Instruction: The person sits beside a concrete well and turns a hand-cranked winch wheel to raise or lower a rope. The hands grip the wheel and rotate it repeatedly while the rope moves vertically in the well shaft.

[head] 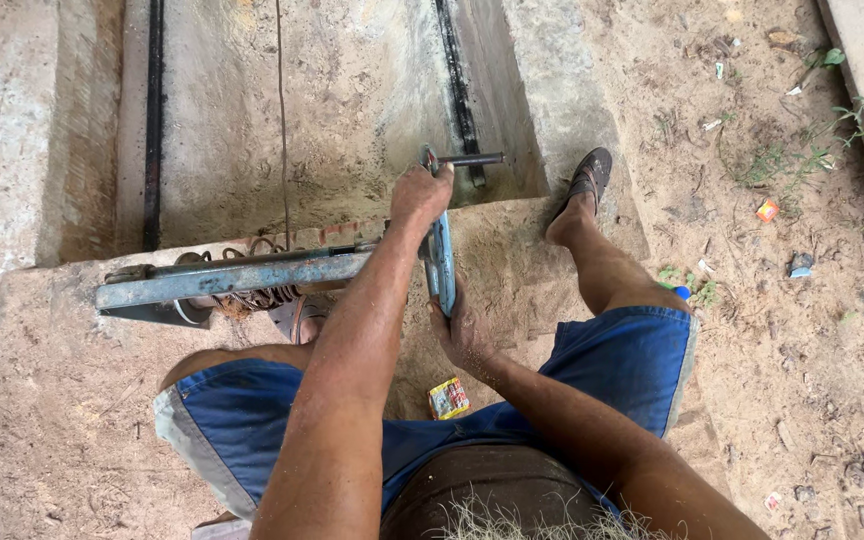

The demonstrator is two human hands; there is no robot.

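Head view, looking down over bare dirt ground and a concrete trench:

- Left hand [420, 192]: fingers closed in a full fist around the upper end of a blue metal lever [440, 255], just below a dark steel rod [472, 159] that juts sideways from the lever's top.
- Right hand [460, 335]: palm and fingers pressed against the lower end of the same lever; grip looks partly closed, but how far the fingers wrap round cannot be told from this angle.
- Blue metal lever: stands roughly upright between the two hands, at the edge of the trench, meeting a long blue steel bar [232, 280] that lies level across the concrete ledge to the left.
- Rusty coil springs [252, 297]: bunched behind and under the long bar.
- Concrete trench [332, 110]: sunken, with a black strip [153, 120] along its left wall.
- Right foot in a dark sandal [588, 178]: planted on the trench's right rim.
- Blue shorts [632, 360]: on both legs.
- Small yellow wrapper [449, 397]: on the dirt between the knees.
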